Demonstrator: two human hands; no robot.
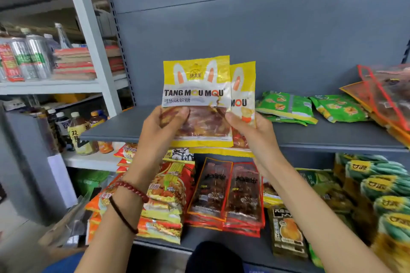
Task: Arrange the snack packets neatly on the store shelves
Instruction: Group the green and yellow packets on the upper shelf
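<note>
Upright in front of the grey upper shelf I hold a small stack of yellow-and-white candy packets printed "TANG MOU MOU". My left hand grips the front packet's lower left corner, thumb across its clear window. A second packet sticks out to the right behind the first, and my right hand grips the stack's lower right edge. The packets' bottom edges hang just past the shelf's front lip.
Green snack packets and orange-edged clear packets lie on the upper shelf's right side. The lower shelf holds noodle packs, red-edged dark packets and green-yellow bags. A white rack with bottles stands left.
</note>
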